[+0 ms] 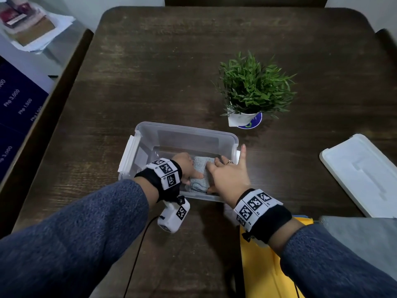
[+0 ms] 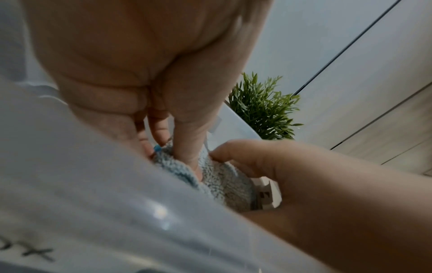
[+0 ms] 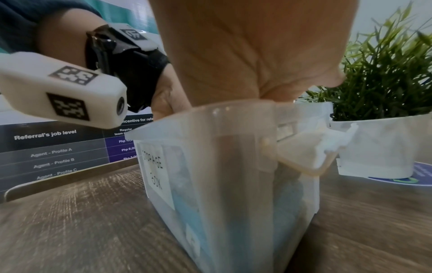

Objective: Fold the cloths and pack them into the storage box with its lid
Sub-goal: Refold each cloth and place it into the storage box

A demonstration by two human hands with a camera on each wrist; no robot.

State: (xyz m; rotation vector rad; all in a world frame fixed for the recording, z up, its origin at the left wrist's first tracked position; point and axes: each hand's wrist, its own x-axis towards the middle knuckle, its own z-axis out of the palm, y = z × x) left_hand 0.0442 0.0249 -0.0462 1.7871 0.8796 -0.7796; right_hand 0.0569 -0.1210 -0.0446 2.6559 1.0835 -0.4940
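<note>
Your blue-grey sleeves fill the near edge of the head view, and just past them both hands reach into the clear storage box on the dark wooden table. Your left hand has its fingers curled down onto the folded light-blue cloth, thumb and fingers pinching its folds in the left wrist view. Your right hand grips the cloth's right side, fingers tucked round it, little finger straight over the rim. The cloth sits inside the box at its near right part. The white lid lies apart, well right; a potted plant stands behind.
</note>
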